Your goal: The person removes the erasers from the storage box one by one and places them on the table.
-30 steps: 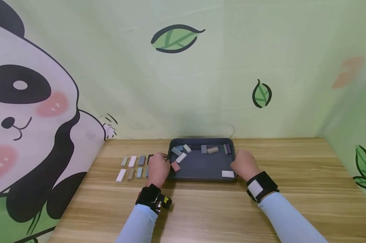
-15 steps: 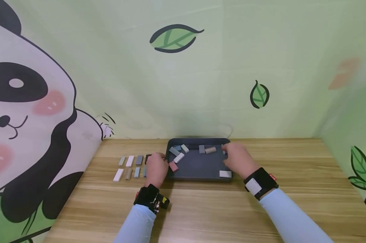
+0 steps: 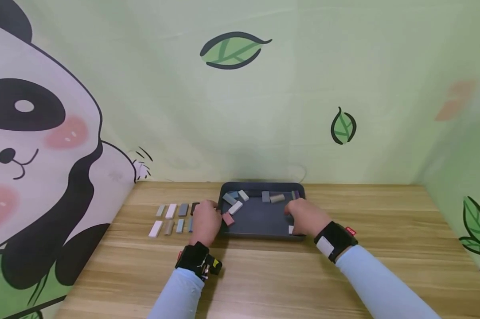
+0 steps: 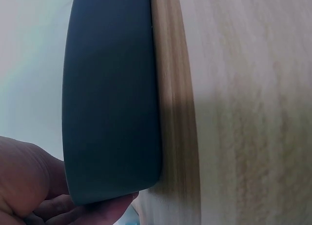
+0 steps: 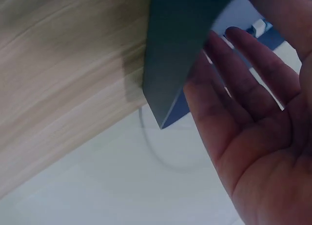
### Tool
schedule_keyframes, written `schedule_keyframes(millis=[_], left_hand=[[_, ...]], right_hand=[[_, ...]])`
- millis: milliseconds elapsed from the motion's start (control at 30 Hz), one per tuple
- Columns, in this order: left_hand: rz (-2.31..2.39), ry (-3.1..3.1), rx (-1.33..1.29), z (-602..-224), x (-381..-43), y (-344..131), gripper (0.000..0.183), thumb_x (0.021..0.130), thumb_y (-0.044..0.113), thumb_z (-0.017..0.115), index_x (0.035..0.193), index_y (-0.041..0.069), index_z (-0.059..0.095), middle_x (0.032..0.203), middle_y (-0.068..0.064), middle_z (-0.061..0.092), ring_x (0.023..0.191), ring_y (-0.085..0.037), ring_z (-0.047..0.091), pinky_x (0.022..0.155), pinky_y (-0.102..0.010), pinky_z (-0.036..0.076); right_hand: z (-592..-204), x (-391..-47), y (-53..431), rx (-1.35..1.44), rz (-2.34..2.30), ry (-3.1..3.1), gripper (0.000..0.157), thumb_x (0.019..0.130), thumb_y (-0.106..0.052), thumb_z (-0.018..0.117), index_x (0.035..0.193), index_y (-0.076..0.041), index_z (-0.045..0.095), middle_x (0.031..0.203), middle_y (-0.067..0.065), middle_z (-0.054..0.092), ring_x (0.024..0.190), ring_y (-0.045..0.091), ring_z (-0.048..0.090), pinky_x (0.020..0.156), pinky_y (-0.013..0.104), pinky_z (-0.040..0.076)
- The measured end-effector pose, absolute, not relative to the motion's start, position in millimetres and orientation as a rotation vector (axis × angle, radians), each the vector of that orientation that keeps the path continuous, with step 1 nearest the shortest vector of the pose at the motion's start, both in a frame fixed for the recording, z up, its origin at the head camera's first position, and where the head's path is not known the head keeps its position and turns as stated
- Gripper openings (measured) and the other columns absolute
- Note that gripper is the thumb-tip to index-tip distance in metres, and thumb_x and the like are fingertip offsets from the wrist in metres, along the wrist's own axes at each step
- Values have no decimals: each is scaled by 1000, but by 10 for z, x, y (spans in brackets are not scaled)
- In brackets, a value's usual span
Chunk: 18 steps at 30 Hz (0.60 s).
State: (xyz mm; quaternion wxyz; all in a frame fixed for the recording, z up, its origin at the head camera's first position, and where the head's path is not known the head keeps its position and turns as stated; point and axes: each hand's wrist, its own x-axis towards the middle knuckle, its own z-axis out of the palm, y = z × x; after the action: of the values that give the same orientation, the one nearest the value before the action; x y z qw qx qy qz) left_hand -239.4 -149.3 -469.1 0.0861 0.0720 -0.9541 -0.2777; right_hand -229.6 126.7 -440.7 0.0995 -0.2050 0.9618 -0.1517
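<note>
A dark grey rectangular tray stands on the wooden table with several small coloured blocks inside. My left hand grips its left side; in the left wrist view the fingers curl round the tray's corner. Over the right part of the tray is my right hand, its fingers reaching past the rim, loosely bent, with no block seen in them. A white block near the front right corner is mostly hidden under that hand. A pink block lies beside my left hand.
Left of the tray, blocks lie in two rows, among them a white block and a grey block; my left hand covers part of the rows. At the tray's back are a tan block and a purple block. A printed cloth hangs behind.
My right hand has left the tray's right edge, passed over the back right blocks, then come forward above the white block. The left hand stays at the left side.
</note>
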Motion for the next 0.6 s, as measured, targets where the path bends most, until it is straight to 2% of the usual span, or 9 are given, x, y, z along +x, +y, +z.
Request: schedule_keyframes(millis=[233,433,600], left_hand=[[-801,-2823,176,-4726,-2409,-1516,13,82,7,64,91,5,74,87,-8,71,76,-19,63,66,-37,51],[-806,-2817,190,-4730,-2416,-1501,15,82,7,63,94,4,73,89,-9,71,78,-19,64,66,-38,52],[-839,-2831,223,-4736,-2404,-1496,17,84,8,62,98,3,72,94,-10,70,82,-20,65,70,-39,53]], right_hand=[[-4550,-2325,1227,-712,-338,2905,33,62,-6,83,92,-8,72,90,5,69,80,16,61,74,34,52],[-4549,-2306,1230,-728,-373,2931,12,67,-1,76,76,-6,70,72,2,65,66,14,56,62,31,49],[-4568,-2314,1234,-693,-401,2910,8,71,-3,73,77,-7,69,73,1,64,67,14,55,63,31,49]])
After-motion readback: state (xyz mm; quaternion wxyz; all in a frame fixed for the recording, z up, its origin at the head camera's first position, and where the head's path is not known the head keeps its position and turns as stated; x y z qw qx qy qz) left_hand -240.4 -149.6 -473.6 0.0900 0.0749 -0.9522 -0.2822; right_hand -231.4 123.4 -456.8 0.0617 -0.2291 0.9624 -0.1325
